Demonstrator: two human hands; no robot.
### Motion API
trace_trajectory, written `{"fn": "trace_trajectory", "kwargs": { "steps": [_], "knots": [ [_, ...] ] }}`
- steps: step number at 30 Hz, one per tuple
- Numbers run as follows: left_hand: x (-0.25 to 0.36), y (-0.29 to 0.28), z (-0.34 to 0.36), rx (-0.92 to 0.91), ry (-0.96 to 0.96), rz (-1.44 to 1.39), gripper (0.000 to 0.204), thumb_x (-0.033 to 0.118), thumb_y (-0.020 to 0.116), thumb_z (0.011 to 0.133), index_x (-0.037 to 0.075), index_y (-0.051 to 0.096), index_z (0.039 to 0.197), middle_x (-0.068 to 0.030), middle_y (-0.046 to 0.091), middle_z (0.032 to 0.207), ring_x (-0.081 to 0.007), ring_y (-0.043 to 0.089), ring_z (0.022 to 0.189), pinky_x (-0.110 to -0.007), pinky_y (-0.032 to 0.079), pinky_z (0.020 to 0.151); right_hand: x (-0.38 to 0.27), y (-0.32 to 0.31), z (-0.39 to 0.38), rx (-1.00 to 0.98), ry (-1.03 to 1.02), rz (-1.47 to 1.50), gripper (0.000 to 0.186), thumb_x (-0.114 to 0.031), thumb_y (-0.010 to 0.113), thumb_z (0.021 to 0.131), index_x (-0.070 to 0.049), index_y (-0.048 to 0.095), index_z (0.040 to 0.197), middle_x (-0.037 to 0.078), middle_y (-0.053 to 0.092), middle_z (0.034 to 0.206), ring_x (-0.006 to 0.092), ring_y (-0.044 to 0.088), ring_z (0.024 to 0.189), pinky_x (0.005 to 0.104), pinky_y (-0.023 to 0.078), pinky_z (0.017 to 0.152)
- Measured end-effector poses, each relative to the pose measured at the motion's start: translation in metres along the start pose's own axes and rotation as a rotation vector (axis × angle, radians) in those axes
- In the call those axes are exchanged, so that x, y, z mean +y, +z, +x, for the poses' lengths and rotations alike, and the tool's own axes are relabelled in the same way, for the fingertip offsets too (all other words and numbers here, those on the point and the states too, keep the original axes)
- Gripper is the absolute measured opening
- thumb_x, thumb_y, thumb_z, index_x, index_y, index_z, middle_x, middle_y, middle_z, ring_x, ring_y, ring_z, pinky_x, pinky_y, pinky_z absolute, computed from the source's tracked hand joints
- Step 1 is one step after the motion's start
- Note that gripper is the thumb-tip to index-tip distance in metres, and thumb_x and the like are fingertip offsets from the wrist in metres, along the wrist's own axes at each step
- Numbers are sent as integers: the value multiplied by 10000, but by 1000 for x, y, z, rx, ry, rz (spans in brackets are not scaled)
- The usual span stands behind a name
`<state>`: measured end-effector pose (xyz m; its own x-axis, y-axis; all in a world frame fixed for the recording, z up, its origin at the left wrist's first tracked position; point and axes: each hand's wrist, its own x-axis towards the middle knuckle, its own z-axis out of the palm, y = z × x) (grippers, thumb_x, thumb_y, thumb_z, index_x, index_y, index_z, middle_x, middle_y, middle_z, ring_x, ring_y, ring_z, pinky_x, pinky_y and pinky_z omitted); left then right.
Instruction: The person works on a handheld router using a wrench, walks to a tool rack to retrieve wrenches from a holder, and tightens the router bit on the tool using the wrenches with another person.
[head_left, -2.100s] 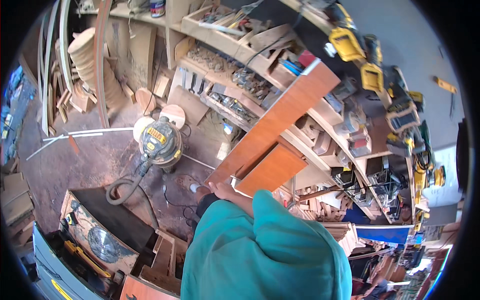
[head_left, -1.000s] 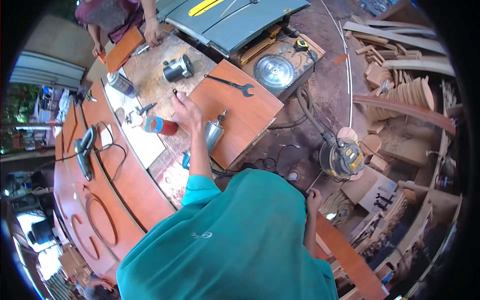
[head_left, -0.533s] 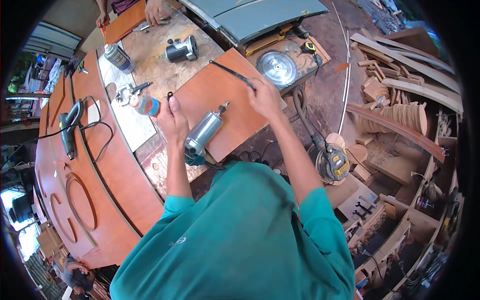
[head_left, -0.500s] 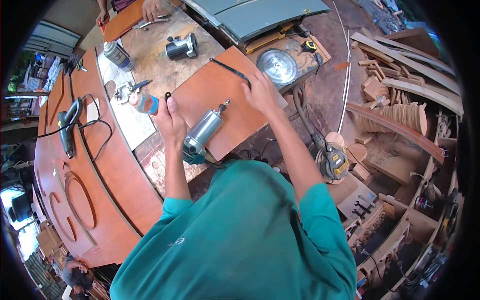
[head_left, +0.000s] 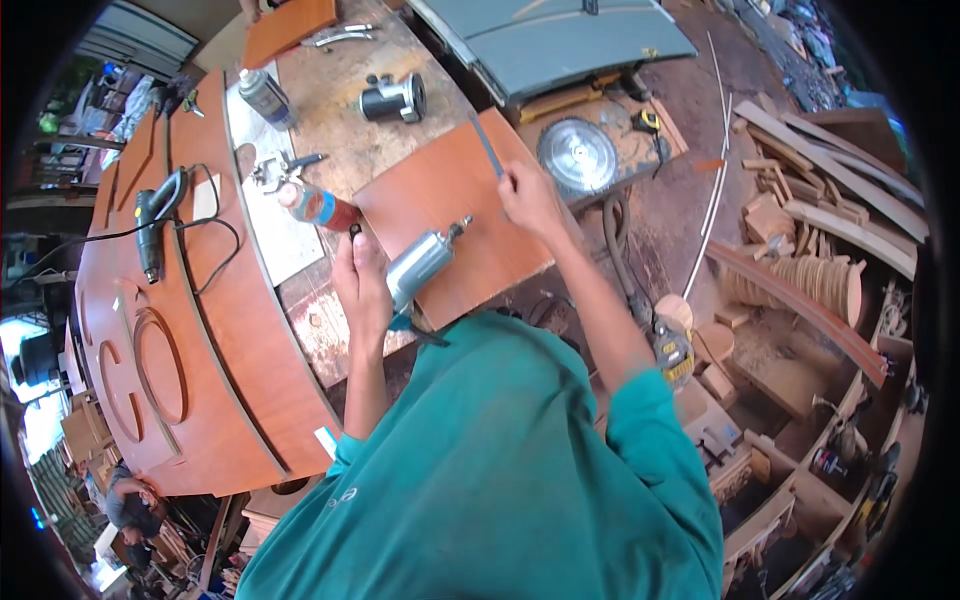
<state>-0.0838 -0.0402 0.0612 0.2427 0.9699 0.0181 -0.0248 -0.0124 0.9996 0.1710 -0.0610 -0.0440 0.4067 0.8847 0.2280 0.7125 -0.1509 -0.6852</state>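
My left hand (head_left: 362, 285) is closed on a small dark metal piece, mostly hidden, beside a silver cylindrical power-tool motor (head_left: 420, 268) with a threaded spindle. My right hand (head_left: 527, 200) grips a long black wrench (head_left: 488, 145) over a square orange-brown board (head_left: 455, 200) on the workbench (head_left: 335, 300). A clear bottle of red-brown liquid (head_left: 325, 208) lies tilted just behind my left hand. Farther back are a spray can (head_left: 264, 98), a black-and-silver tool part (head_left: 392, 98) and a small metal fitting (head_left: 280, 172).
Curved boards (head_left: 225, 360) and a heat gun (head_left: 150, 235) are left. A table saw (head_left: 550, 45), loose saw blade (head_left: 578, 155), vacuum (head_left: 672, 350) and offcuts (head_left: 800, 200) are back and right. A co-worker's hand (head_left: 252, 12) is at the top; another person (head_left: 130, 510) is lower left.
The view has turned from the shelves to the bench. My right hand has taken hold of the wrench that lay on the board. My left hand sits slightly lower, beside the motor.
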Motion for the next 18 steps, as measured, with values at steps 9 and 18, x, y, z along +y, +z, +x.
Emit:
{"fn": "trace_trajectory", "kwargs": {
  "steps": [9, 18],
  "knots": [
    [18, 59, -6, -222, -198, 183, 260, 175, 589, 919, -47, 617, 1052, -14, 608, 765, -65, 523, 691, -220, 418, 627, -50, -81, -37, 20, 289, 1099, 175, -97, 614, 904, 51, 641, 993, 2, 604, 724, 48, 524, 610, 205, 421, 534],
    [23, 118, -27, -523, -290, 183, 219, 129, 612, 908, -52, 658, 1022, -69, 688, 888, -97, 607, 781, -247, 470, 740, -40, -95, -61, 151, 294, 1012, 184, -92, 612, 906, 36, 649, 1034, 7, 636, 791, 49, 556, 648, 204, 466, 561]
  ]
}}
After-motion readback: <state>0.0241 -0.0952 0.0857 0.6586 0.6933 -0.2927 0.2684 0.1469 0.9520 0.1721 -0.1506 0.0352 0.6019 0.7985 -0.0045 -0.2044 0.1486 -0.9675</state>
